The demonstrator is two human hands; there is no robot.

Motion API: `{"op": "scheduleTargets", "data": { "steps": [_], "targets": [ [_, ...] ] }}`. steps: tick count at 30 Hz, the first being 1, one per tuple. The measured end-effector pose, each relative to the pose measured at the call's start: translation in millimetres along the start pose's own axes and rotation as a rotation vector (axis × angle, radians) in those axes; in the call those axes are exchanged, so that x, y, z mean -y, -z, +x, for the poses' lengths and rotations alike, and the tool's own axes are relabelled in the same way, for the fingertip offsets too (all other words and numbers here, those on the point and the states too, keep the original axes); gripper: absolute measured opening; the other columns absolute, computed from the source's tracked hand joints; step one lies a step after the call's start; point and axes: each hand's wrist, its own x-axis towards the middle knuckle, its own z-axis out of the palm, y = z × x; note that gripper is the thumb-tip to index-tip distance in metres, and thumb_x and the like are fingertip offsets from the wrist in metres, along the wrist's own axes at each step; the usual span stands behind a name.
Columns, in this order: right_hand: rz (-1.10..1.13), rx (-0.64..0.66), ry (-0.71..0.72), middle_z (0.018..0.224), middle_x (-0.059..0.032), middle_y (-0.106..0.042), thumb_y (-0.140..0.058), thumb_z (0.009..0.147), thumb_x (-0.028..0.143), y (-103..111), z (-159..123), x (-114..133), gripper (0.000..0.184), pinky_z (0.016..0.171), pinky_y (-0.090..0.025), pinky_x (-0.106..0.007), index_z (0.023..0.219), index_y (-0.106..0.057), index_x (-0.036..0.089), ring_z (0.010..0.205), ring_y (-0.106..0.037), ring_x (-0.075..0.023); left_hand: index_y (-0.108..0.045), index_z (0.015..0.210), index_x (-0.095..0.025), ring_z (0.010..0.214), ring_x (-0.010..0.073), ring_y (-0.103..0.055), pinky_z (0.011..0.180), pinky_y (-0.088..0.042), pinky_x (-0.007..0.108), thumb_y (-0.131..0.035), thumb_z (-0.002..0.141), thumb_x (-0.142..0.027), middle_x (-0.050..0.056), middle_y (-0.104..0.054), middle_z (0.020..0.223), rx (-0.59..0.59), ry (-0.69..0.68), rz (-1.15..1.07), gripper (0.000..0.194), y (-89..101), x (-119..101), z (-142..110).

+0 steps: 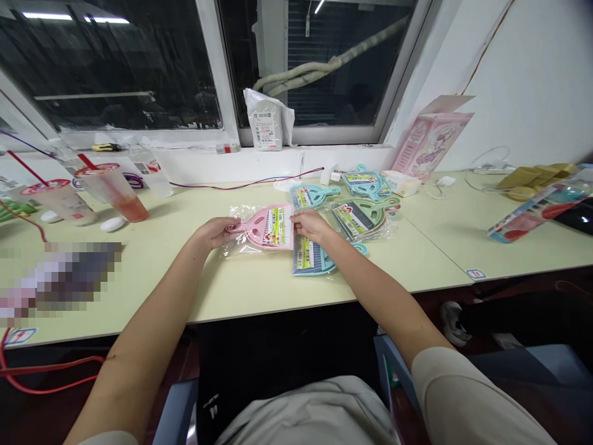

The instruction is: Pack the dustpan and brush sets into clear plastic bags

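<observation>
Between both hands is a pink mini dustpan and brush set [271, 227] in a clear plastic bag, a printed label across its bristles. My left hand [217, 232] closes round its handle end on the left. On the opposite side, my right hand [309, 224] pinches the wide bristle edge. Partly under my right hand and forearm lies a blue bagged dustpan set [309, 258]. Behind that hand rests a light blue set [311, 196]. To the right are a green bagged set [359, 217], which overlaps something beneath it, and another blue set [364, 183].
Drink cups with red straws [113, 191] and white round objects [112, 224] stand on the left of the table [162, 272]. At the back are a wrapped package [267, 123] on the sill, white plugs [328, 175] and a pink box [430, 139]. A long package [532, 207] lies right.
</observation>
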Motion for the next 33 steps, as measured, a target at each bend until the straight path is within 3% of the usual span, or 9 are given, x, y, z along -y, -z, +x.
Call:
{"op": "scheduleTargets", "data": {
  "steps": [3,7,9,14,19,23,27,33],
  "targets": [
    [0.028,0.016,0.006,0.067,-0.0015,-0.069,-0.058,0.094,0.0,1.5,-0.4,1.4,0.02,0.061,-0.056,-0.023,0.083,-0.061,0.016,0.06,-0.066,-0.0138,-0.067,0.082,-0.008,0.073,0.0155,-0.071,0.073,-0.066,0.024,-0.065,0.087,0.003,0.01,-0.067,0.078,-0.005,0.012,-0.028,0.012,-2.9,-4.1,-4.6],
    [0.131,0.019,0.001,0.07,-0.0029,-0.07,-0.055,0.095,-0.002,1.3,-1.5,4.3,0.021,0.07,-0.059,-0.026,0.086,-0.062,0.015,0.066,-0.068,-0.0152,-0.069,0.09,-0.009,0.067,0.0159,-0.071,0.062,-0.063,0.022,-0.064,0.094,-0.007,0.011,-0.071,0.08,-0.066,0.025,-0.059,0.007,-8.2,-13.1,-13.8],
    [0.151,0.011,-0.008,0.07,-0.003,-0.07,-0.052,0.096,-0.003,0.9,-1.3,4.9,0.023,0.069,-0.059,-0.027,0.086,-0.062,0.015,0.066,-0.068,-0.0158,-0.07,0.093,-0.01,0.067,0.0188,-0.073,0.061,-0.065,0.027,-0.065,0.097,-0.016,0.012,-0.072,0.081,-0.067,0.033,-0.058,0.008,-10.3,-15.9,-18.0],
    [0.14,0.006,-0.011,0.069,-0.0032,-0.069,-0.051,0.097,-0.003,1.2,-0.5,4.7,0.023,0.066,-0.057,-0.026,0.086,-0.063,0.014,0.062,-0.066,-0.0149,-0.066,0.088,-0.014,0.089,0.0296,-0.078,0.08,-0.068,0.04,-0.066,0.095,-0.025,0.015,-0.074,0.088,0.032,0.019,-0.071,0.013,-13.0,-16.6,-25.2],
    [0.125,-0.027,0.008,0.068,-0.0037,-0.069,-0.051,0.095,-0.003,2.4,-1.1,6.8,0.023,0.067,-0.057,-0.027,0.085,-0.063,0.014,0.063,-0.065,-0.0157,-0.063,0.081,-0.017,0.089,0.0366,-0.078,0.075,-0.068,0.046,-0.069,0.09,-0.037,0.017,-0.073,0.085,0.001,0.064,-0.068,0.023,-11.4,-20.6,-29.3],
    [0.113,-0.053,0.018,0.066,-0.002,-0.066,-0.053,0.093,-0.004,4.2,1.1,7.7,0.024,0.065,-0.056,-0.026,0.082,-0.061,0.015,0.061,-0.064,-0.0151,-0.07,0.088,-0.013,0.084,0.0309,-0.077,0.073,-0.068,0.041,-0.064,0.089,-0.019,0.015,-0.073,0.083,-0.038,-0.023,-0.016,0.008,-10.4,-21.2,-28.9],
    [0.107,-0.06,0.044,0.065,-0.0015,-0.066,-0.053,0.093,-0.004,5.5,4.9,5.5,0.024,0.063,-0.055,-0.026,0.082,-0.06,0.016,0.06,-0.064,-0.0148,-0.072,0.09,-0.01,0.077,0.0226,-0.075,0.078,-0.068,0.035,-0.064,0.085,-0.005,0.011,-0.07,0.076,-0.001,-0.114,-0.021,0.011,-9.7,-16.0,-23.4],
    [0.079,-0.017,0.048,0.064,-0.001,-0.066,-0.054,0.094,-0.002,4.8,4.0,3.0,0.023,0.062,-0.055,-0.024,0.082,-0.061,0.016,0.061,-0.064,-0.0145,-0.074,0.099,-0.002,0.091,0.0248,-0.077,0.082,-0.066,0.03,-0.063,0.087,-0.002,0.02,-0.075,0.096,0.051,-0.095,0.012,0.016,-12.8,-10.6,-19.2]
  ]
}}
